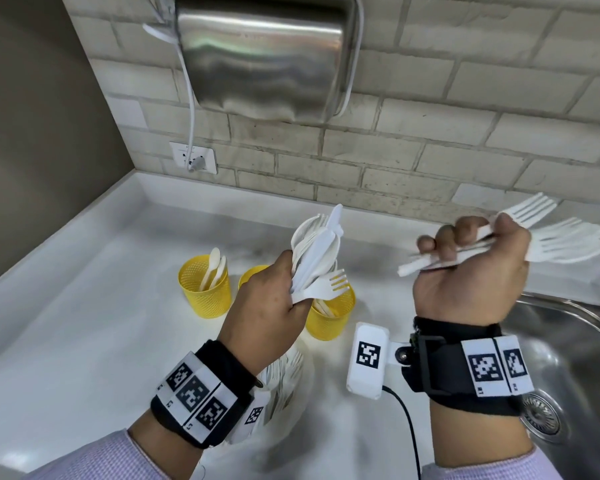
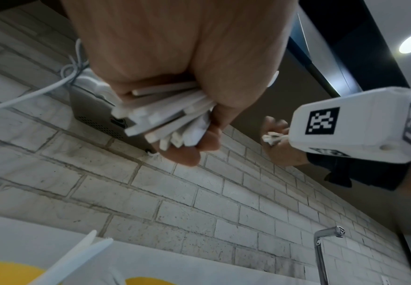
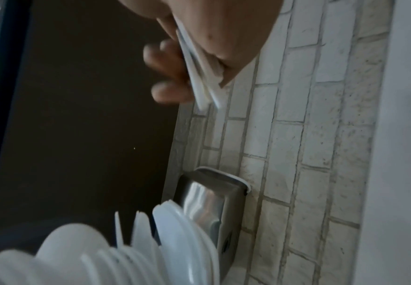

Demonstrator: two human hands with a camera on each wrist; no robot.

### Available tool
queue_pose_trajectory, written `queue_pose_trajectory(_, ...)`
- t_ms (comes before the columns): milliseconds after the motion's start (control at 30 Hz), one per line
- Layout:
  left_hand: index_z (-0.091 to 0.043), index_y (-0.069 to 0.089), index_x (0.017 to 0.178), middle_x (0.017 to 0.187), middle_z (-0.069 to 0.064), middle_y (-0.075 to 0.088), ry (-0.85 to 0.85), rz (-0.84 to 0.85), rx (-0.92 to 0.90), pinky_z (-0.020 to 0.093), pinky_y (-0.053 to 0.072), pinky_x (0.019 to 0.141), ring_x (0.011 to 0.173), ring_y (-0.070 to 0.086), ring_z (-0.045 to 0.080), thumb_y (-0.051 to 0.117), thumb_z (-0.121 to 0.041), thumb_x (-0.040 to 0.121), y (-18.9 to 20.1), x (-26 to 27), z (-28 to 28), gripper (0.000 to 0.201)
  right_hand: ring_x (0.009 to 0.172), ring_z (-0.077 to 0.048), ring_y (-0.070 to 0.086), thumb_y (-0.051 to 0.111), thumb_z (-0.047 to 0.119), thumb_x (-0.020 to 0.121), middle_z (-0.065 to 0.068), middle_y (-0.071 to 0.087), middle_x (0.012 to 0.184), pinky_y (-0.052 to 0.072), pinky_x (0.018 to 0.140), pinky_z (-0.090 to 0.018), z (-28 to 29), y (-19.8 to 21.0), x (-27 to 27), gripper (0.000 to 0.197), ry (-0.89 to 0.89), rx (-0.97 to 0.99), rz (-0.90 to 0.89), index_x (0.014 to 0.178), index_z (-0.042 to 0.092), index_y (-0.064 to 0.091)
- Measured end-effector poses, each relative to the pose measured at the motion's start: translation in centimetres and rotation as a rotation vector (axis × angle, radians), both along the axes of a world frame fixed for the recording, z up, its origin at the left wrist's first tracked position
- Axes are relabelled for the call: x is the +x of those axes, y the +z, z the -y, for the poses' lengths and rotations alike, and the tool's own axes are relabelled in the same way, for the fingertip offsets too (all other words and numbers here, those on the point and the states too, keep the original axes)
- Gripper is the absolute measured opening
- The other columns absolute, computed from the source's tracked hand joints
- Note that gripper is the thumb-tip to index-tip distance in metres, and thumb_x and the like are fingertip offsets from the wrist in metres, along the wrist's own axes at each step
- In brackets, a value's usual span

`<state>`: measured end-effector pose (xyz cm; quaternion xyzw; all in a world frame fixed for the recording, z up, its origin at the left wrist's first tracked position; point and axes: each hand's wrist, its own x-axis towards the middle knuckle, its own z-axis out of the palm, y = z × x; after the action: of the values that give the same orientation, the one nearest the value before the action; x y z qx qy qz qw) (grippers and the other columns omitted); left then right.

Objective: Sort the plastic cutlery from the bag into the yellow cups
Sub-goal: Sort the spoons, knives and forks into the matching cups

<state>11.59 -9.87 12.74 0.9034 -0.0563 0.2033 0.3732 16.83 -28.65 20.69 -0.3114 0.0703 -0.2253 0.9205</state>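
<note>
My left hand (image 1: 274, 299) grips a mixed bundle of white plastic cutlery (image 1: 317, 251), with spoons, a knife and a fork fanning upward above the yellow cups; the left wrist view shows the handle ends (image 2: 165, 117) in my fist. My right hand (image 1: 471, 268) grips a bunch of white forks (image 1: 565, 237), tines pointing right; the right wrist view shows their handles (image 3: 199, 77) between the fingers. Three yellow mesh cups stand on the counter: the left cup (image 1: 205, 289) holds spoons, the middle cup (image 1: 248, 275) is mostly hidden behind my left hand, the right cup (image 1: 329, 317) holds some cutlery.
A white counter (image 1: 84, 341) runs to a brick wall with a steel dispenser (image 1: 267, 53) and a socket (image 1: 193, 157). A steel sink (image 1: 568, 358) lies at the right. More white forks in a clear bag (image 1: 281, 379) lie under my left wrist.
</note>
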Motion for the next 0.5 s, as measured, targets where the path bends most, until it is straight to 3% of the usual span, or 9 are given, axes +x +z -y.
queue_pose_trajectory(67, -0.011, 0.057, 0.110, 0.078, 0.000, 0.064, 0.012, 0.000, -0.010, 0.043, 0.048, 0.061, 0.067, 0.058, 0.022, 0.055, -0.030, 0.086, 0.0, 0.1, 0.0, 0.030, 0.044, -0.017, 0.024, 0.049, 0.022, 0.101, -0.001, 0.033, 0.059, 0.026, 0.044, -0.021, 0.4, -0.2, -0.4, 0.021, -0.037, -0.036, -0.019, 0.080, 0.017, 0.046)
queue_pose_trajectory(133, -0.011, 0.057, 0.111, 0.077, 0.001, 0.064, 0.037, -0.007, -0.018, 0.044, 0.048, 0.061, 0.068, 0.059, 0.025, 0.055, -0.030, 0.086, -0.2, 0.1, -0.1, 0.032, 0.042, -0.016, 0.019, 0.053, 0.026, 0.101, -0.001, 0.026, 0.058, 0.020, 0.043, -0.019, 0.4, -0.7, -0.8, 0.013, -0.021, -0.118, -0.006, 0.091, 0.018, 0.053)
queue_pose_trajectory(233, -0.011, 0.056, 0.108, 0.077, 0.003, 0.066, 0.098, -0.012, -0.018, 0.043, 0.049, 0.060, 0.071, 0.061, 0.031, 0.055, -0.029, 0.083, -0.2, 0.3, -0.2, 0.030, 0.036, -0.011, 0.022, 0.059, 0.035, 0.096, 0.003, 0.026, 0.052, 0.024, 0.041, -0.016, -0.5, -2.1, -1.7, 0.018, 0.124, -0.327, 0.087, 0.101, 0.017, 0.062)
queue_pose_trajectory(333, -0.012, 0.053, 0.102, 0.074, 0.002, 0.064, 0.168, -0.015, -0.026, 0.040, 0.045, 0.058, 0.071, 0.061, 0.034, 0.059, -0.025, 0.084, 0.0, 0.4, -0.2, 0.023, 0.044, -0.006, 0.045, 0.076, 0.052, 0.082, 0.013, 0.053, 0.058, 0.042, 0.050, -0.022, -1.8, -4.0, -2.9, 0.029, 0.241, -0.635, 0.095, 0.094, 0.026, 0.070)
queue_pose_trajectory(433, -0.012, 0.053, 0.105, 0.073, -0.002, 0.059, 0.213, -0.011, -0.013, 0.036, 0.037, 0.057, 0.072, 0.061, 0.034, 0.065, -0.016, 0.087, 0.3, 0.4, -0.2, 0.022, 0.055, -0.012, 0.059, 0.083, 0.024, 0.082, 0.002, 0.062, 0.064, 0.050, 0.058, -0.025, -3.2, -5.0, -4.4, 0.015, 0.285, -0.832, 0.163, 0.092, 0.025, 0.073)
queue_pose_trajectory(500, -0.013, 0.052, 0.105, 0.073, -0.006, 0.057, 0.217, -0.006, -0.013, 0.034, 0.038, 0.058, 0.072, 0.061, 0.032, 0.066, -0.015, 0.087, 0.3, 0.4, -0.4, 0.023, 0.070, -0.011, 0.071, 0.082, 0.011, 0.085, 0.001, 0.073, 0.073, 0.055, 0.071, -0.022, -4.0, -5.1, -4.9, 0.018, 0.280, -0.922, 0.159, 0.090, 0.027, 0.074)
